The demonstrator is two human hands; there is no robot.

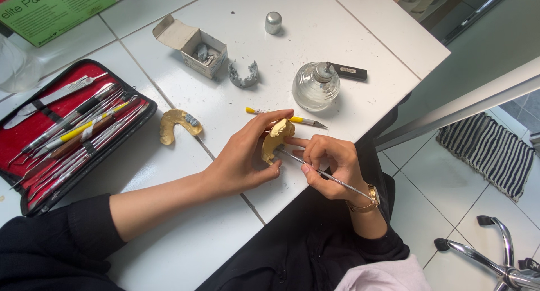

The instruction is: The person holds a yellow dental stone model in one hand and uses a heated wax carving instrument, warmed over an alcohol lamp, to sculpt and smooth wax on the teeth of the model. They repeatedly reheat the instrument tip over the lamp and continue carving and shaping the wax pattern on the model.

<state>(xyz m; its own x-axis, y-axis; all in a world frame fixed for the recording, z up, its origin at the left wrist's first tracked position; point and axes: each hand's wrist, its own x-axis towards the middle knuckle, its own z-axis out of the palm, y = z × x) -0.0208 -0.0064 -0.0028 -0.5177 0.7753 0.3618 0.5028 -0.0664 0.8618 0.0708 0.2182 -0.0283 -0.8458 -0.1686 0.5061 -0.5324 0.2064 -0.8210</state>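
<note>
**Two hands and a yellow tooth mold**

The left hand [247,159] reaches in from the lower left, fingers curled around a yellow tooth mold [275,140] in the middle of the frame. The right hand [329,167] pinches a thin metal tool [320,173] like a pencil, its tip touching the mold. Just above lies a yellow knife [284,118] on the white desk [185,246]. A red tool case [62,133] sits open at the left.

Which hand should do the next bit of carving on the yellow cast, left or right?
Probably the right hand: it holds the thin metal instrument like a pen, tip against the yellow dental cast. The left hand is wrapped around the cast, steadying it at the table's edge.
</note>
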